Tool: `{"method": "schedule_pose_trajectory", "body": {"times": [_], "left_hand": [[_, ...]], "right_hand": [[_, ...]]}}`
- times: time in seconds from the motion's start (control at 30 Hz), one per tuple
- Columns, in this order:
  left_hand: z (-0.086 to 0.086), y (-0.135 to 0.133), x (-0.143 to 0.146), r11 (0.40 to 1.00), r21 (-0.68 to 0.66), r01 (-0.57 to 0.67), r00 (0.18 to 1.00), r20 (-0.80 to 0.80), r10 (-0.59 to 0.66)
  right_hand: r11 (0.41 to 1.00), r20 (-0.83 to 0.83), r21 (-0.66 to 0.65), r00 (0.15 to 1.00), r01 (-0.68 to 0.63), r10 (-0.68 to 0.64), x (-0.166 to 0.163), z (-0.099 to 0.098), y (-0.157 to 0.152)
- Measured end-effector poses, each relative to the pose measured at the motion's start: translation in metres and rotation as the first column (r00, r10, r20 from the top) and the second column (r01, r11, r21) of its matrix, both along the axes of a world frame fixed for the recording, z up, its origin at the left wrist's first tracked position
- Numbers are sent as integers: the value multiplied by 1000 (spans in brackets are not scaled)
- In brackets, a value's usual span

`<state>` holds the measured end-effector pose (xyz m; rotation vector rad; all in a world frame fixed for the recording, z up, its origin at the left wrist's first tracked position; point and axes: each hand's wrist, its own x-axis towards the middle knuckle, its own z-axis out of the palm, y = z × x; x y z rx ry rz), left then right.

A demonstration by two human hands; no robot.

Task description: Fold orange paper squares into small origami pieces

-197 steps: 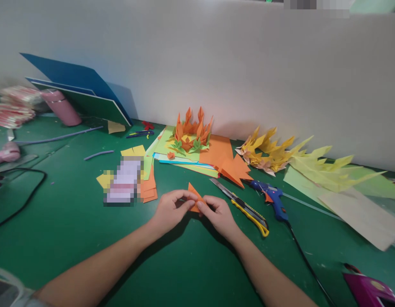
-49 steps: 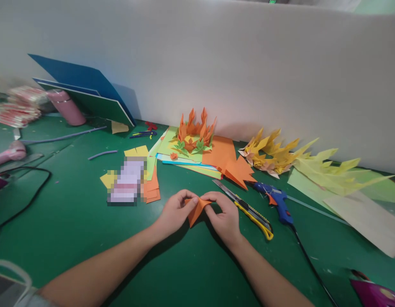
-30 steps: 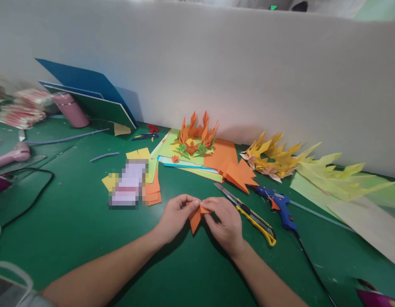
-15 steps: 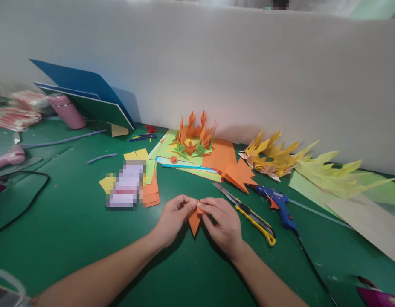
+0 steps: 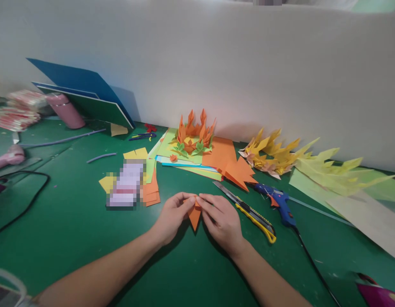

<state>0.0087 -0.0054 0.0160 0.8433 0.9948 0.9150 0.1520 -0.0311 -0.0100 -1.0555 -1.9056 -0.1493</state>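
Note:
A small folded piece of orange paper (image 5: 194, 216) is pinched between both hands, its point hanging down toward me. My left hand (image 5: 174, 216) grips its upper left edge with thumb and forefinger. On the other side my right hand (image 5: 222, 219) pinches the upper right edge, and its fingertips nearly meet the left ones. The top of the paper is partly covered by the fingers. Just right of my right hand lies a yellow utility knife (image 5: 253, 217) with its blade out. Orange paper pieces (image 5: 151, 194) lie to the left, beside a blurred-out phone-like object (image 5: 127, 183).
An orange paper crown (image 5: 197, 132) stands on stacked coloured sheets at the back. Yellow (image 5: 271, 151) and pale green paper crowns (image 5: 338, 168) sit to its right. A blue glue gun (image 5: 279, 202) trails its cord rightward. Boards (image 5: 85, 94) lean behind a pink bottle (image 5: 65, 110).
The fingers have shifted slightly on the orange paper, and a folded flap now shows more at its top. Everything else stays in place apart from a slight camera shift.

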Motion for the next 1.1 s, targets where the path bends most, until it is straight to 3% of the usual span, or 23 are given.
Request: {"method": "schedule_pose_trajectory", "body": {"times": [0.3, 0.4, 0.5, 0.57, 0.7, 1.1], "left_hand": [[1, 6, -4, 999, -33, -18, 1000, -6, 18], [1, 7, -4, 999, -44, -32, 999, -8, 32], [1, 5, -2, 999, 19, -34, 999, -22, 34], [1, 4, -2, 996, 93, -16, 998, -64, 22], [1, 4, -2, 981, 188, 51, 984, -180, -16], [1, 7, -4, 954, 285, 90, 946, -323, 7]], "right_hand": [[995, -3, -93, 999, -36, 35, 0, 0, 0], [978, -197, -188, 979, -88, 50, 1, 0, 1], [927, -468, -342, 884, -154, -26, 2, -2, 4], [877, -563, -431, 823, -211, -79, 2, -3, 6], [828, -576, -512, 807, -230, -132, 1, -3, 7], [827, -582, -520, 797, -213, -161, 1, 2, 6]]}}
